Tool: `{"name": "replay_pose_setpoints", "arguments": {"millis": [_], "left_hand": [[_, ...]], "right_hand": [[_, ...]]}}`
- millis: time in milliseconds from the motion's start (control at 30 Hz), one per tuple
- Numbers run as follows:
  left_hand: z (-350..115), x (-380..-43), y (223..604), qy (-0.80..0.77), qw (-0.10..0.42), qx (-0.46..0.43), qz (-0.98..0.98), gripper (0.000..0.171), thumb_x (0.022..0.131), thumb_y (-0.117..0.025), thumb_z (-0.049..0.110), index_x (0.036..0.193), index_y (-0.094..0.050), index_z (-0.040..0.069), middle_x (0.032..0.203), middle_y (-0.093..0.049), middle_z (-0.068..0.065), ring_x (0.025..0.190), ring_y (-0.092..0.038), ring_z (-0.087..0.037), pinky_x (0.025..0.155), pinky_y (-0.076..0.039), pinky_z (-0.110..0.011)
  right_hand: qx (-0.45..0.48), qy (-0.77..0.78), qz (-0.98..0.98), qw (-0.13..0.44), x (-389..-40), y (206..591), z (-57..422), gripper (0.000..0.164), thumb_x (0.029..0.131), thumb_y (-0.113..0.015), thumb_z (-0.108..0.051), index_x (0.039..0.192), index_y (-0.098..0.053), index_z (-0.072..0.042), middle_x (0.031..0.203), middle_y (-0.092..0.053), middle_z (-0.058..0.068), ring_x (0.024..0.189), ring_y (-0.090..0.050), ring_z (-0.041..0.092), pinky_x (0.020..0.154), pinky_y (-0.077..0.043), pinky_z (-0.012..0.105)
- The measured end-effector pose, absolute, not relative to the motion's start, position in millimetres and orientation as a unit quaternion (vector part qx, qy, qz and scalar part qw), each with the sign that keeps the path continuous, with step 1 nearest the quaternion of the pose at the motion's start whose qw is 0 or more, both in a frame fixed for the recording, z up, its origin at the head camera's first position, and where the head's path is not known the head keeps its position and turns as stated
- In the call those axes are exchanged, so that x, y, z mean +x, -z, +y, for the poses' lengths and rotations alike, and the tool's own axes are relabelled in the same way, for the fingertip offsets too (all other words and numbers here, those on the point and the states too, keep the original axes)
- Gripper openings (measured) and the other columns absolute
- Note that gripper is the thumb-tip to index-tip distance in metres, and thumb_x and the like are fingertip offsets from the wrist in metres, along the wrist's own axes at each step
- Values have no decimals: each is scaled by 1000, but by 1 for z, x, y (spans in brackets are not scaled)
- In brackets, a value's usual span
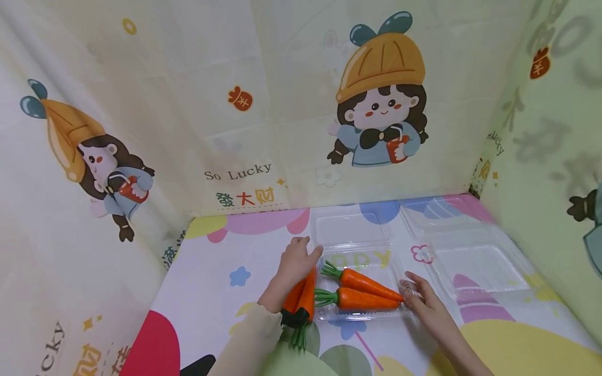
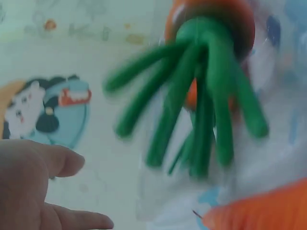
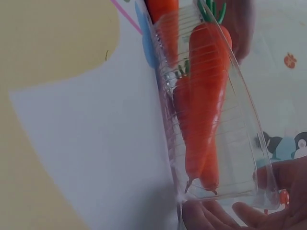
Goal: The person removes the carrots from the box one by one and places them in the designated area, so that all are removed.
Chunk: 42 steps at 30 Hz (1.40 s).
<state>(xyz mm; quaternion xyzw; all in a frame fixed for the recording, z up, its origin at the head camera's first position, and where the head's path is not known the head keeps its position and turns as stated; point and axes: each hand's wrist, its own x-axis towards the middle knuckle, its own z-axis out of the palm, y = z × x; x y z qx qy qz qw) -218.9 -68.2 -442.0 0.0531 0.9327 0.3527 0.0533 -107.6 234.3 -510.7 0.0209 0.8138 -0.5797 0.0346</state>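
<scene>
Two orange toy carrots (image 1: 367,299) with green tops lie in a hinged clear plastic box (image 1: 357,315), its lid folded back. My right hand (image 1: 423,300) holds the box's right end by the carrot tips; in the right wrist view its fingers (image 3: 283,172) curve around the end wall. Over the box's left edge is my left hand (image 1: 297,258), thumb and fingers apart, gripping nothing. More carrots (image 1: 307,297) lie left of the box, partly hidden by the left wrist and a black device. Green carrot leaves (image 2: 196,105) loom close in the left wrist view.
A second clear plastic box (image 1: 479,266) lies open on the right of the patterned table (image 1: 202,297). Printed cloth walls (image 1: 282,120) enclose the table at the back and sides. A dark object (image 1: 199,364) shows at the bottom edge.
</scene>
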Motion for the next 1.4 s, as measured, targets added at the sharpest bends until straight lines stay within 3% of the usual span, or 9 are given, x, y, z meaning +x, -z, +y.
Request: {"name": "replay_pose_setpoints", "arguments": {"millis": [133, 233, 433, 600, 733, 933, 1400], "left_hand": [[-55, -204, 432, -274, 22, 87, 958, 56, 100, -62, 40, 138, -63, -1, 138, -60, -21, 122, -59, -43, 104, -47, -59], [-47, -194, 426, -242, 32, 122, 962, 51, 97, -67, 41, 133, -68, 4, 133, -64, -16, 118, -59, -38, 102, -49, -54], [-32, -176, 425, -202, 75, 202, 955, 44, 91, -76, 39, 125, -73, 10, 120, -67, -7, 106, -59, -25, 92, -53, -38], [-24, -168, 433, -194, 119, 229, 947, 39, 87, -81, 38, 116, -75, 13, 102, -65, 0, 90, -53, -14, 78, -49, -25], [-20, -164, 440, -193, 144, 224, 944, 39, 82, -84, 37, 114, -75, 17, 98, -63, 6, 87, -52, -11, 76, -47, -24], [-17, -161, 441, -194, 164, 225, 940, 38, 80, -87, 29, 115, -75, 21, 99, -63, 9, 87, -52, -7, 76, -48, -22], [-18, -159, 434, -177, 148, 251, 940, 32, 80, -86, 23, 111, -75, 23, 100, -66, 10, 88, -52, -8, 78, -47, -22]], "right_hand": [[38, 577, 815, 46, -111, 510, 237, 57, 108, -53, -25, 155, -34, -1, 149, -51, 28, 116, -62, 10, 88, -51, 15], [50, 578, 813, 56, -115, 510, 238, 56, 108, -53, -28, 154, -37, -1, 148, -52, 26, 106, -58, -2, 89, -51, 16], [65, 589, 802, 72, -123, 509, 240, 51, 110, -48, -25, 151, -39, 4, 148, -50, 26, 104, -55, 0, 88, -49, 16], [97, 594, 793, 95, -129, 507, 242, 54, 110, -46, -35, 151, -43, 0, 151, -49, 21, 106, -52, -1, 88, -46, 13], [115, 628, 765, 90, -132, 509, 245, 54, 108, -51, -38, 147, -49, 0, 142, -55, 9, 104, -52, 1, 87, -46, 13], [108, 692, 711, 72, -134, 512, 251, 41, 106, -57, -24, 137, -55, 3, 111, -63, -15, 94, -55, 3, 82, -50, 15], [113, 721, 677, 101, -136, 507, 256, 17, 106, -58, -21, 119, -68, -19, 105, -63, -12, 84, -54, 5, 73, -50, 17]]}}
